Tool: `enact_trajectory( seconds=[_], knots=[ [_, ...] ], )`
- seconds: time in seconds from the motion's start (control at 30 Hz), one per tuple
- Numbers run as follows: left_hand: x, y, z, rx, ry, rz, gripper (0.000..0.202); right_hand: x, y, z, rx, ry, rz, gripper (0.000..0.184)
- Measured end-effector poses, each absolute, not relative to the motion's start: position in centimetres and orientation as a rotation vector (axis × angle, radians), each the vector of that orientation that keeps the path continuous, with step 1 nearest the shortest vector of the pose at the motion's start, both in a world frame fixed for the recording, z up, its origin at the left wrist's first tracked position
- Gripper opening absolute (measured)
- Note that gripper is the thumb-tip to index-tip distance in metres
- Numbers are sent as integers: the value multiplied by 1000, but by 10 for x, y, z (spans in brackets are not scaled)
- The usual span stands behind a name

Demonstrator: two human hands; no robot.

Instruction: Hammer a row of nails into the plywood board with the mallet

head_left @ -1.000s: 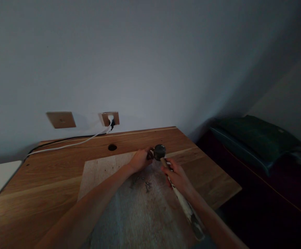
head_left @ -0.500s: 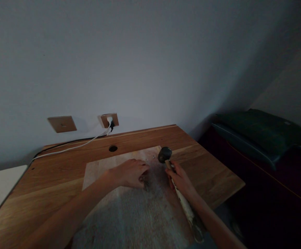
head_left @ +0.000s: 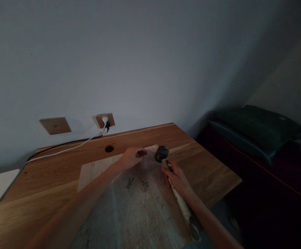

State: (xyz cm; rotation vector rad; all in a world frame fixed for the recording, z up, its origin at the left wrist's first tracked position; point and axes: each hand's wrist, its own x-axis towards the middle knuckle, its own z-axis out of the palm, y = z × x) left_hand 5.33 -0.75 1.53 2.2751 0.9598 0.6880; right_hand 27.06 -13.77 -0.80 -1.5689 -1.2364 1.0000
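Note:
My right hand [head_left: 177,178] is wrapped around the pale, worn handle of a hammer [head_left: 183,205]. Its dark, rounded head lies over the far right corner of a wooden board [head_left: 140,218]. Near that board's far edge, my left hand [head_left: 132,157] has its fingers curled together in a pinch; anything between the fingertips is too small and dim to make out. Two small clusters of nails, one pile [head_left: 131,182] to the left and another pile [head_left: 144,185] to the right, lie on the board nearer to me than my left hand.
The board rests on a wooden desk [head_left: 212,173] against a wall. A round cable hole [head_left: 109,148] sits behind the board. White and black cables run from a wall socket [head_left: 104,120] along the back left. A dark green cushion-like bundle [head_left: 256,128] lies at the right.
My left hand has moved away from the nails towards the board's far edge, uncovering both piles. My right hand keeps its hold on the hammer. The view has shifted slightly.

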Motion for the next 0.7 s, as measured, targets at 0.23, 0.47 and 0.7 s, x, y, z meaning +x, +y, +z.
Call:
enact_trajectory(
  seconds=[0.23,0.47,0.7],
  knots=[
    [50,-12,-7,2299,995,761,22,271,-138,-10,-1574,-1249,969,34],
    [47,-12,-5,2315,1018,778,21,271,-139,-6,-1590,-1267,964,37],
    [49,-15,-3,2326,935,779,21,272,-137,-7,-1592,-1269,949,37]
  ],
)
